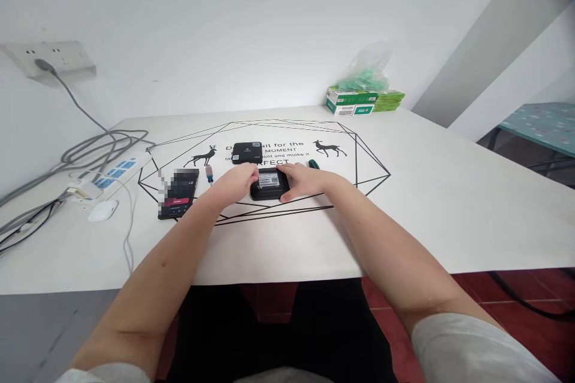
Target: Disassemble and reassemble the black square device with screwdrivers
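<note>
A flat black case with rounded corners (pixel 268 191) lies on the printed table mat, showing a white printed label within its raised rim. My right hand (pixel 302 181) grips its right side, thumb at the near edge and fingers at the far edge. At its upper left, my left hand (pixel 238 184) is closed with the fingers curled in; whatever they pinch is hidden. Just behind sits a second black square box (pixel 247 152) with small stickers. A small screwdriver (pixel 209 173) lies left of my left hand. Beyond my right hand, a green handle (pixel 313 164) shows partly.
A phone (pixel 179 194) lies at left, near a white earbud case (pixel 103 210), a power strip (pixel 119 172) and coiled grey cables (pixel 101 146). Green-and-white boxes (pixel 353 100) with a plastic bag (pixel 366 75) stand at the back right. The table's front edge (pixel 278 281) runs below my forearms.
</note>
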`<state>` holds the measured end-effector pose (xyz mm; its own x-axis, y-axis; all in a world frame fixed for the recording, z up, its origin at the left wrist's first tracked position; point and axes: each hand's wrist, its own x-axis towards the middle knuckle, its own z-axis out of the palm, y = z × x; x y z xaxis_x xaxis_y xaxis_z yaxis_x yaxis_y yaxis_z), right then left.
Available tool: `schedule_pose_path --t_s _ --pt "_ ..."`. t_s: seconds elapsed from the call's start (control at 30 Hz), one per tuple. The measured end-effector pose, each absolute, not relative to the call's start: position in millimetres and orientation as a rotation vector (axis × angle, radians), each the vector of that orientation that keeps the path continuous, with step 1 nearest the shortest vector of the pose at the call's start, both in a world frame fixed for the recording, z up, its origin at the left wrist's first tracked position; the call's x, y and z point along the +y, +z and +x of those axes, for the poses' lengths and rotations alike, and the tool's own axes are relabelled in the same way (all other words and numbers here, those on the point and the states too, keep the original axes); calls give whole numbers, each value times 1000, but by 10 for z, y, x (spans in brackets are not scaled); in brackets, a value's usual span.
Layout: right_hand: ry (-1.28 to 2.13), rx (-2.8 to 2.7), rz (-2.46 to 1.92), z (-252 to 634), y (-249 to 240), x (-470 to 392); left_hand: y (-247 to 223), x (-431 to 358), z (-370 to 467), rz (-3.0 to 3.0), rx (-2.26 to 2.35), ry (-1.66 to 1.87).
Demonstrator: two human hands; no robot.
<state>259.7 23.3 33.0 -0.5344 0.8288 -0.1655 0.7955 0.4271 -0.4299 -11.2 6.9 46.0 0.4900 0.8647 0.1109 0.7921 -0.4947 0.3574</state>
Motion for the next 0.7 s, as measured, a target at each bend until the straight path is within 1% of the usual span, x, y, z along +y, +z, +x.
schedule_pose_path --t_s 0.1,0.17,0.33,0.7 --pt "722 -2596 -1479 2598 332 236 526 44 -86 2346 1640 460" --pt "718 -2598 -1468 2599 333 238 550 19 -56 2268 1677 419" --pt "728 -2592 -1463 2600 351 225 551 -17 7 2249 1585 302" --pt "713 -2595 -1475 2608 331 228 430 73 -76 2439 1322 357"
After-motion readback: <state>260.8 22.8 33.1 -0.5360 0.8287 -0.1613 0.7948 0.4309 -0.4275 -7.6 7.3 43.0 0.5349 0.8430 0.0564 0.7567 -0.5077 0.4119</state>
